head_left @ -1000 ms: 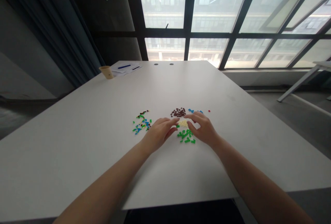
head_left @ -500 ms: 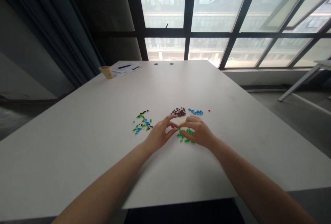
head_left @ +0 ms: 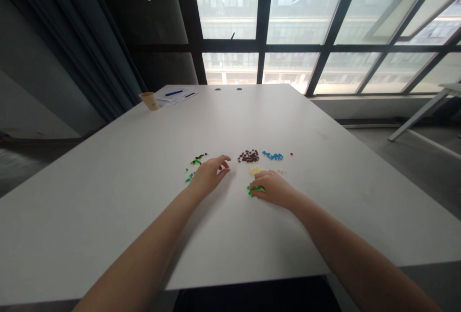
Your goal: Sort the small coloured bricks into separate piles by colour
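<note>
My left hand (head_left: 209,174) hovers above the table at the near edge of a mixed pile of small coloured bricks (head_left: 190,177), partly covering it. Its fingers are curved and apart, with no piece visible between them. Over the pile of green bricks (head_left: 250,188) rests my right hand (head_left: 272,187), thumb and forefinger apart with green pieces showing between them. Part of that pile is hidden beneath the palm. Just beyond the right fingers lie pale yellow bricks (head_left: 255,171), with a few whitish pieces (head_left: 281,172) to their right.
Farther up are a dark brown brick pile (head_left: 248,156), a blue one (head_left: 272,156) and a lone red piece (head_left: 291,154). A tan cup (head_left: 149,102) stands at the far left of the white table (head_left: 230,120), beside papers (head_left: 176,97) with pens.
My hands have come apart from where their fingertips met above the green pile. The left has moved left toward the mixed pile; the right has lowered slightly onto the green bricks.
</note>
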Motion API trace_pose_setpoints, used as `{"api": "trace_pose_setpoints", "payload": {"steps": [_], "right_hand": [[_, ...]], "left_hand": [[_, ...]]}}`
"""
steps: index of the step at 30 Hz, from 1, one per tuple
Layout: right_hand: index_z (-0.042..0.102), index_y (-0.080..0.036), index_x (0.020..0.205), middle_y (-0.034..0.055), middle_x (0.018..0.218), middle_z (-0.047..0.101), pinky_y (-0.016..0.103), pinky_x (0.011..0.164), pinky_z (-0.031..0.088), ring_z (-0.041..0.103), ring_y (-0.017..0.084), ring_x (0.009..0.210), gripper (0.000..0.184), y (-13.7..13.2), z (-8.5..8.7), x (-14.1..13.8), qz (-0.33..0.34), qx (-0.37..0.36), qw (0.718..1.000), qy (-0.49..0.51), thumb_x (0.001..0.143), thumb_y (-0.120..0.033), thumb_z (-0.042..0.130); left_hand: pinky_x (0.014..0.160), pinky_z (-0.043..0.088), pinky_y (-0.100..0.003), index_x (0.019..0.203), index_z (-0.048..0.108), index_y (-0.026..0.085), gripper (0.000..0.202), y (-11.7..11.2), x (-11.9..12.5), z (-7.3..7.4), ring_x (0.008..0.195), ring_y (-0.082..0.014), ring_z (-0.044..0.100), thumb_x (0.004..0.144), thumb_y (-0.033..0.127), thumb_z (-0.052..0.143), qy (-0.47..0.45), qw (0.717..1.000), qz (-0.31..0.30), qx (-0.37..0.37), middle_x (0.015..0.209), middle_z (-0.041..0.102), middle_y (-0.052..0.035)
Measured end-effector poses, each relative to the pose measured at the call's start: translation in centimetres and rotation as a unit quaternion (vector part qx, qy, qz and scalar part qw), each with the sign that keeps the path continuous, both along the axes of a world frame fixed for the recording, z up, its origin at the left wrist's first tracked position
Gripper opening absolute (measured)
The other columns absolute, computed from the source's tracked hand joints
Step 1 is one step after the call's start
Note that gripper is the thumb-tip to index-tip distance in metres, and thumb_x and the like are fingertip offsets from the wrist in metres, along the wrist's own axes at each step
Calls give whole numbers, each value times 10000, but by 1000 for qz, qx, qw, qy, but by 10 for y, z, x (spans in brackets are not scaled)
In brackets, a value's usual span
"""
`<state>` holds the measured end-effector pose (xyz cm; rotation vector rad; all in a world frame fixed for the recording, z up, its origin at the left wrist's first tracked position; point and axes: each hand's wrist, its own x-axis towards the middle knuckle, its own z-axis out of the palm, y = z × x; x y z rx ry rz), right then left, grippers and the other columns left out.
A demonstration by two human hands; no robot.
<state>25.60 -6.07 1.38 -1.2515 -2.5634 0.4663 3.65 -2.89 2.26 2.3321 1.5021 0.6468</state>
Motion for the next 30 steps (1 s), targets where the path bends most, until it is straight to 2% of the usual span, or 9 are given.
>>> {"api": "trace_pose_setpoints", "payload": {"steps": [4,8,11,14,18,25,30], "right_hand": [[690,-225,798,6,731,621,216,633,352,539,105,669,122,1,1,4,-8,7,999,47,764,-244,574],[678,-189,780,3,655,583,196,569,340,487,87,586,148,4,2,13,-36,33,992,114,782,-234,537],[673,-171,762,-1,612,548,194,560,335,460,86,571,159,7,3,18,-46,47,989,133,786,-218,523],[672,-169,748,-5,600,531,195,559,333,447,84,563,160,9,3,20,-47,48,988,137,784,-219,525],[672,-171,744,-9,595,518,194,546,325,437,80,554,160,9,1,20,-48,42,988,140,783,-222,526],[673,-164,732,-11,574,499,203,551,323,428,82,547,156,14,-2,22,-56,53,987,144,775,-219,534],[662,-165,714,-13,575,483,207,556,326,428,84,548,152,16,-3,23,-64,58,985,152,773,-209,529]], "left_hand": [[718,452,-269,1030,568,208,273,11,-15,2,758,-158,607,800,264,432,13,998,56,3,849,669,-28],[799,442,-294,965,640,178,291,24,-36,-7,883,-197,602,770,193,424,76,990,114,-15,987,656,-73],[825,436,-294,902,677,195,280,31,-46,-17,902,-197,593,750,175,442,120,987,103,-27,1027,631,-72],[807,443,-276,845,693,204,231,32,-45,-21,876,-191,594,739,201,487,132,986,94,-35,976,639,-68],[795,441,-281,811,683,202,186,29,-39,-20,858,-202,593,712,198,525,133,985,107,-30,899,660,-63],[730,438,-266,854,645,171,255,22,-28,-15,780,-175,591,682,99,471,112,988,80,-64,854,657,-59],[759,442,-284,846,621,143,253,21,-23,-13,774,-160,564,697,88,424,58,998,38,-7,860,608,-73]]}}
